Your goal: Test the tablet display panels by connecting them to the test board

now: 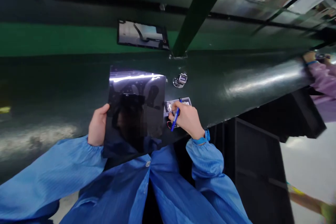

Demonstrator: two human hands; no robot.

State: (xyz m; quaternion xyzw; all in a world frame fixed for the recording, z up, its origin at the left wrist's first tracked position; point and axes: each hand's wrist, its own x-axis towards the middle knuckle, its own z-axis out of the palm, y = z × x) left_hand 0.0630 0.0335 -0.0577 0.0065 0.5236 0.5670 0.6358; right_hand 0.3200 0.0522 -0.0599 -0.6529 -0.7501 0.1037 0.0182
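Observation:
My left hand (98,126) is closed on the left edge of a dark, glossy flat panel (136,112), with the thumb on its face. The panel is tilted towards me and reflects a bright strip of light and a dark shape. On the panel's right side, my right hand (189,120) pinches a blue pen (175,120), which slants across the fingers. Beneath that hand lies a small silver-and-black flat part (187,100), partly covered by the fingers. Just beyond it, a small shiny metal device (181,79) sits on the dark green bench (210,80).
A black-framed screen (143,35) rests at the back of the bench, left of a slanted green post (199,10). Black bins (259,157) stand below the bench at right. Another person's pink sleeve (324,80) is at the far right, and another person's arm (306,201) shows lower right.

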